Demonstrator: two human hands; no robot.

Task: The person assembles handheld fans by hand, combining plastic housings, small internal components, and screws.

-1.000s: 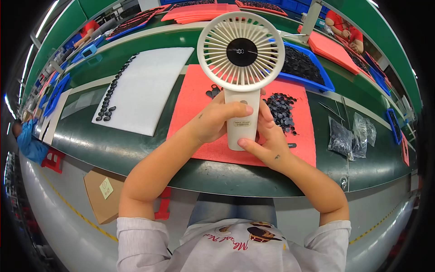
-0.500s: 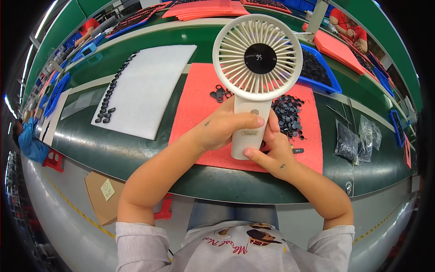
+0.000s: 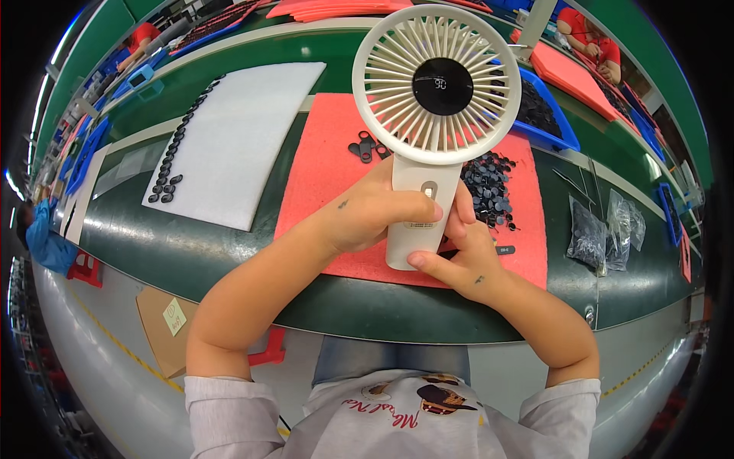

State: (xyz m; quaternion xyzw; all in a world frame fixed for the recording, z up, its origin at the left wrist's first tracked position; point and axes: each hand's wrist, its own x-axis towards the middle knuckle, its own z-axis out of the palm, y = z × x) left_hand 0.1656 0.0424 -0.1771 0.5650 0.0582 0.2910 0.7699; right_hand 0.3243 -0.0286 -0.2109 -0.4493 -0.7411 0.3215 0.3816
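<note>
Upright in front of me is a white handheld fan with a round slatted head and a lit black display at its centre. My left hand grips the upper handle, its thumb lying by the button on the front. Lower down, my right hand wraps the handle from the other side, thumb near the base. Behind the fan lies a red foam mat. It bears a heap of small dark discs and a few black oval parts with holes, both partly covered by the fan.
A white foam sheet at left carries a row of small black parts. A blue tray of black pieces stands behind at right. Tweezers and clear bags lie at right. Co-workers sit beyond.
The fan has come slightly closer, its head a little higher and larger in view. The number on its display has changed. Both hands keep their grip; my left thumb has shifted slightly off the button.
</note>
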